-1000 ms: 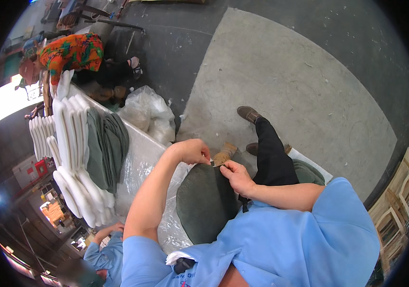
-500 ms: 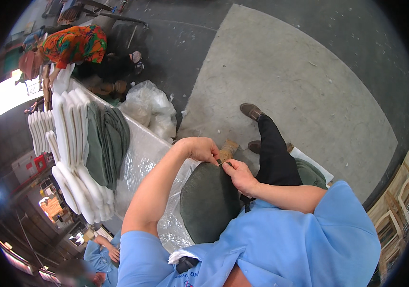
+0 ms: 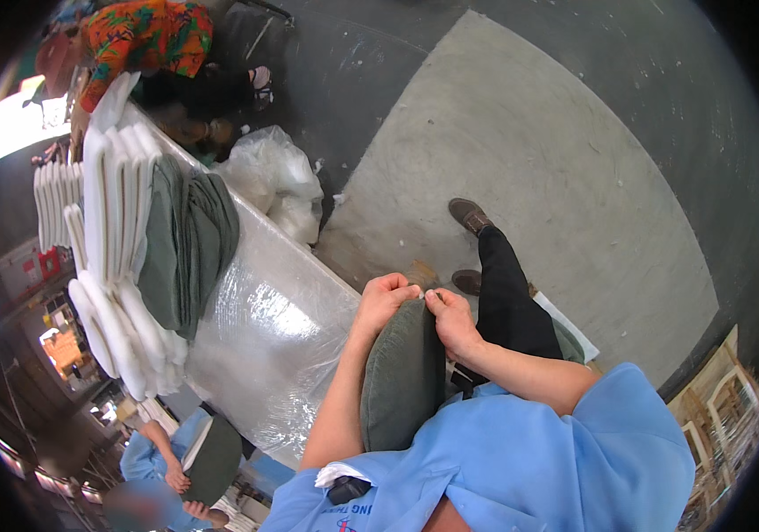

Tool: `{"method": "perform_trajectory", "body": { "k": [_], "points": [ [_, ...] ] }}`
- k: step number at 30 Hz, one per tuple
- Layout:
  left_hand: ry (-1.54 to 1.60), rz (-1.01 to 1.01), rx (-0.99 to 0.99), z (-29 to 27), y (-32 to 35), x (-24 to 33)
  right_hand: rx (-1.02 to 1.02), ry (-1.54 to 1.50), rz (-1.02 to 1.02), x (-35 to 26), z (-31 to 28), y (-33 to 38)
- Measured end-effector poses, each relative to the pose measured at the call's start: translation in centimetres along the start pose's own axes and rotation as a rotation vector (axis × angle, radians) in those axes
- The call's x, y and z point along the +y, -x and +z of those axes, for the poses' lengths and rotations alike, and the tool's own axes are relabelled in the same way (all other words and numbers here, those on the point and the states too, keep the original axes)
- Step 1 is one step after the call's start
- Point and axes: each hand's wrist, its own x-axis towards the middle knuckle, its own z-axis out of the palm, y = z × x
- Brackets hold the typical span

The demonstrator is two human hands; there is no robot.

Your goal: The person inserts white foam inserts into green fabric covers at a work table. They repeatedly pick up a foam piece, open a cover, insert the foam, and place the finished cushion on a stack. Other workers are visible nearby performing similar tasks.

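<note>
A dark green cushion (image 3: 399, 383) stands on edge against my body, above the near end of the wrapped table. Around its far top corner my two hands come together, fingertips almost touching. My left hand (image 3: 387, 301) is closed in a pinch on a small pale bit too small to name. Next to it, my right hand (image 3: 453, 324) is closed too, thumb and finger pinching at the cushion's corner edge. The cushion's underside is hidden from view.
A plastic-wrapped table (image 3: 260, 328) runs along my left, bearing white foam pads (image 3: 118, 204) and folded green covers (image 3: 186, 239). A clear plastic bag (image 3: 271, 173) lies beyond. One co-worker (image 3: 153, 40) bends at the far left; another holds a green cushion (image 3: 213, 461). Wooden frames (image 3: 725, 417) stand right.
My left hand has shifted slightly right and lower, its forearm now nearer the cushion. The cushion appears turned narrower. At lower left, the co-worker's green cushion has come into view.
</note>
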Motion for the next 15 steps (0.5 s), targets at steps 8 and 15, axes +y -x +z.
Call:
{"method": "perform_trajectory", "body": {
  "k": [8,15],
  "points": [
    [-0.080,0.005,0.280,0.1,0.0,-2.1,-0.090,-0.042,0.216,0.0,0.9,-3.5],
    [-0.145,0.120,0.450,1.6,-2.1,0.1,-0.083,-0.096,0.269,-3.8,1.6,-3.5]
  ]
}}
